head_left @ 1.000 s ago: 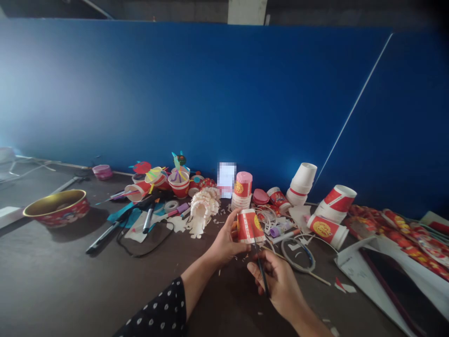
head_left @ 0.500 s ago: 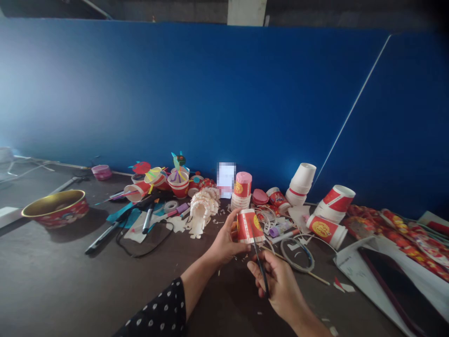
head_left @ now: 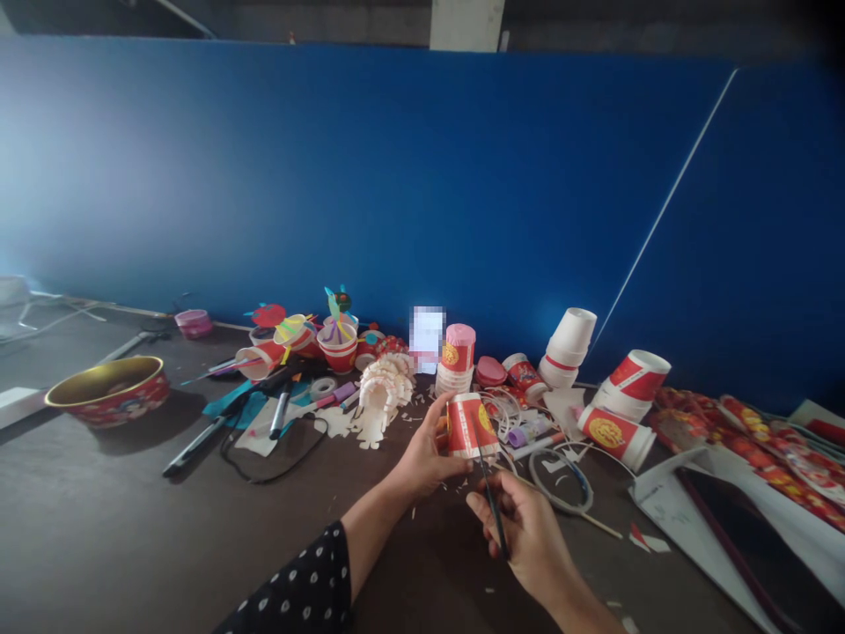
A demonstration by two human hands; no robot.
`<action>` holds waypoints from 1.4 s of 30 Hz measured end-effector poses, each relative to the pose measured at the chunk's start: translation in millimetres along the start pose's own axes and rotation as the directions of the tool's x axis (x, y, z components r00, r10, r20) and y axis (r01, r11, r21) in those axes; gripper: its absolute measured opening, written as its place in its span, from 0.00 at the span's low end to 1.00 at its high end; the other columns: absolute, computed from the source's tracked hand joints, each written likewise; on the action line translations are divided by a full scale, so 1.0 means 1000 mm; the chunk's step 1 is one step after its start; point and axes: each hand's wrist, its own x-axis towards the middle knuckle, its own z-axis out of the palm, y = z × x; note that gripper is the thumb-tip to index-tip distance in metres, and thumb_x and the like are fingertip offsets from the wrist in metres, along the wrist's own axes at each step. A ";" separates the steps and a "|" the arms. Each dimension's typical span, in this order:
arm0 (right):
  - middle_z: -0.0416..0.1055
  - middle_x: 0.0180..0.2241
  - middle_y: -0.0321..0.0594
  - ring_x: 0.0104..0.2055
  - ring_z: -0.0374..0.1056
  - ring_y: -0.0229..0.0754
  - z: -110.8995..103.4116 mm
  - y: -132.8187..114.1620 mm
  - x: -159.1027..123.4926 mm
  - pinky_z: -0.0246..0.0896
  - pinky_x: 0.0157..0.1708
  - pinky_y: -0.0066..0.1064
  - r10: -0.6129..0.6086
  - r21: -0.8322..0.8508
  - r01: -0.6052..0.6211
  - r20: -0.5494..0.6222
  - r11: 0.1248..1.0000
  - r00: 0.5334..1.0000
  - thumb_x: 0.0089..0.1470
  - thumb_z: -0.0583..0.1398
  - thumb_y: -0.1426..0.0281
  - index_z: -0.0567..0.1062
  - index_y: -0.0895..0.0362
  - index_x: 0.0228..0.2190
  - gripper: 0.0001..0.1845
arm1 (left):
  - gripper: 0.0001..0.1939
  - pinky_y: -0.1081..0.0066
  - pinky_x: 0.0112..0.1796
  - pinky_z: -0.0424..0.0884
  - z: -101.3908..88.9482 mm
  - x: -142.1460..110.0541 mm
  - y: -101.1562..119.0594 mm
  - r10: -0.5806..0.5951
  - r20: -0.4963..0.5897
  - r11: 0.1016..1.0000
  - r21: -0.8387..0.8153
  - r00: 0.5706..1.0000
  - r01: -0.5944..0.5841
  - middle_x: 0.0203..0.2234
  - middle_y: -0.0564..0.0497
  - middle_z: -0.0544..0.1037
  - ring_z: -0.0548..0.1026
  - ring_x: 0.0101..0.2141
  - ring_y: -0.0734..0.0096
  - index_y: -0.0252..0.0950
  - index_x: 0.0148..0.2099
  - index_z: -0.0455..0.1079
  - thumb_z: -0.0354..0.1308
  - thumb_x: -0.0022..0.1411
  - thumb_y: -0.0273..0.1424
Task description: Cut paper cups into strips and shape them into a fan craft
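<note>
My left hand point(head_left: 428, 456) is closed around the side of a red and white paper cup point(head_left: 466, 426), which is held upside down with its wide rim low. A yellow emblem shows on the cup's right side. In my right hand point(head_left: 529, 530) is a pair of black scissors point(head_left: 495, 512), seen nearly edge-on. Their thin blade lies against the cup from the rim upward; whether a second blade is inside the cup is hidden. Just behind the cup stands a stack of paper cups point(head_left: 457, 357) with a pink top.
Cut white paper cups point(head_left: 378, 401) lie left of centre, near a marker point(head_left: 280, 414). A red bowl with a gold inside point(head_left: 109, 401) sits far left. More cups point(head_left: 627, 387), a tape ring point(head_left: 561, 480) and a dark phone point(head_left: 745, 546) are on the right. A blue partition point(head_left: 422, 176) stands behind.
Almost nothing differs. The view has shifted very slightly, and both hands keep the cup and scissors in nearly the same place.
</note>
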 end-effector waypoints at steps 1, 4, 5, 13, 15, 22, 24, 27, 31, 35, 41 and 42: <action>0.60 0.15 0.28 0.14 0.56 0.30 0.000 0.001 0.001 0.52 0.14 0.21 -0.002 0.006 0.002 -0.002 1.000 1.000 0.48 0.59 0.56 0.66 0.58 0.29 0.17 | 0.52 0.62 0.38 0.70 0.000 0.000 0.000 0.000 0.002 1.000 -0.005 1.000 0.000 0.44 0.44 0.68 0.72 0.40 0.59 0.45 0.61 0.44 0.65 0.38 0.18; 0.61 0.16 0.28 0.15 0.57 0.31 0.000 0.002 0.001 0.53 0.14 0.22 -0.010 0.011 0.010 -0.002 1.000 1.000 0.48 0.59 0.56 0.67 0.58 0.30 0.17 | 0.52 0.61 0.39 0.70 -0.001 0.000 -0.001 -0.002 0.004 1.000 -0.004 1.000 0.002 0.44 0.45 0.69 0.72 0.41 0.60 0.45 0.61 0.43 0.65 0.38 0.18; 0.61 0.16 0.28 0.15 0.57 0.31 0.000 0.003 0.001 0.53 0.15 0.22 -0.011 0.012 0.011 0.003 1.000 1.000 0.48 0.59 0.56 0.67 0.58 0.30 0.17 | 0.52 0.61 0.39 0.70 -0.001 0.000 -0.002 -0.004 0.003 1.000 0.001 1.000 0.004 0.44 0.45 0.69 0.72 0.41 0.60 0.45 0.61 0.43 0.65 0.38 0.18; 0.61 0.15 0.29 0.14 0.56 0.31 0.001 -0.001 0.000 0.52 0.15 0.23 -0.007 0.035 0.007 -0.020 0.999 1.000 0.46 0.61 0.54 0.67 0.58 0.28 0.19 | 0.53 0.60 0.40 0.69 0.003 -0.002 0.002 -0.018 0.009 0.999 0.040 1.000 0.018 0.45 0.44 0.69 0.71 0.42 0.58 0.45 0.62 0.42 0.66 0.38 0.19; 0.61 0.15 0.29 0.14 0.56 0.32 0.001 -0.002 0.001 0.52 0.15 0.23 -0.006 0.042 0.007 -0.023 0.999 1.000 0.45 0.61 0.54 0.68 0.58 0.28 0.19 | 0.53 0.60 0.40 0.69 0.003 -0.002 0.001 -0.019 0.009 0.999 0.050 1.000 0.018 0.45 0.44 0.68 0.71 0.43 0.58 0.46 0.62 0.42 0.66 0.38 0.19; 0.60 0.15 0.29 0.15 0.55 0.32 0.000 -0.003 0.001 0.52 0.14 0.24 -0.002 0.060 0.005 -0.041 0.998 0.999 0.44 0.61 0.52 0.69 0.59 0.31 0.23 | 0.53 0.62 0.40 0.69 0.007 -0.004 0.004 -0.024 0.045 0.995 0.102 0.999 0.020 0.46 0.43 0.69 0.70 0.44 0.57 0.44 0.62 0.43 0.66 0.38 0.19; 0.60 0.15 0.29 0.15 0.55 0.32 0.000 -0.004 0.001 0.53 0.15 0.24 -0.007 0.062 0.010 -0.046 0.998 0.999 0.44 0.61 0.52 0.70 0.60 0.31 0.23 | 0.53 0.62 0.40 0.69 0.008 -0.005 0.005 -0.028 0.045 0.995 0.099 0.999 0.024 0.46 0.43 0.68 0.70 0.45 0.56 0.44 0.63 0.42 0.66 0.38 0.19; 0.60 0.15 0.29 0.15 0.55 0.32 0.001 -0.003 0.001 0.54 0.14 0.24 -0.014 0.061 0.017 -0.049 0.998 0.999 0.44 0.61 0.51 0.70 0.60 0.30 0.23 | 0.53 0.63 0.39 0.69 0.008 -0.005 0.006 -0.026 0.041 0.995 0.096 0.999 0.022 0.46 0.42 0.68 0.70 0.44 0.57 0.44 0.63 0.43 0.65 0.38 0.18; 0.60 0.15 0.29 0.15 0.56 0.32 0.001 0.000 0.002 0.54 0.14 0.23 -0.030 0.059 0.033 -0.047 0.998 0.998 0.45 0.61 0.52 0.70 0.60 0.31 0.23 | 0.53 0.63 0.39 0.69 0.008 -0.005 0.006 -0.034 0.036 0.995 0.098 0.999 0.031 0.46 0.42 0.68 0.70 0.43 0.58 0.45 0.62 0.43 0.66 0.38 0.19; 0.60 0.16 0.29 0.15 0.54 0.31 0.001 -0.002 0.001 0.53 0.14 0.22 -0.024 0.070 0.028 -0.050 0.997 0.998 0.45 0.60 0.52 0.70 0.60 0.31 0.22 | 0.52 0.63 0.39 0.68 0.008 -0.005 0.004 -0.037 0.042 0.996 0.085 0.998 0.033 0.46 0.43 0.68 0.70 0.43 0.58 0.45 0.62 0.45 0.67 0.38 0.20; 0.60 0.16 0.28 0.14 0.56 0.31 -0.001 -0.002 0.000 0.52 0.14 0.22 -0.003 0.031 0.003 -0.018 1.000 1.000 0.48 0.59 0.53 0.69 0.59 0.31 0.20 | 0.53 0.62 0.40 0.69 0.006 -0.004 0.000 -0.023 0.036 0.994 0.103 0.999 0.019 0.45 0.43 0.68 0.71 0.43 0.58 0.46 0.62 0.44 0.67 0.38 0.21; 0.60 0.16 0.28 0.14 0.56 0.31 -0.001 -0.002 0.000 0.52 0.14 0.21 -0.004 0.028 0.005 -0.017 1.000 1.000 0.48 0.59 0.54 0.69 0.59 0.31 0.20 | 0.53 0.62 0.39 0.69 0.006 -0.004 -0.001 -0.022 0.034 0.995 0.101 0.999 0.018 0.45 0.43 0.68 0.71 0.43 0.58 0.46 0.62 0.44 0.67 0.38 0.21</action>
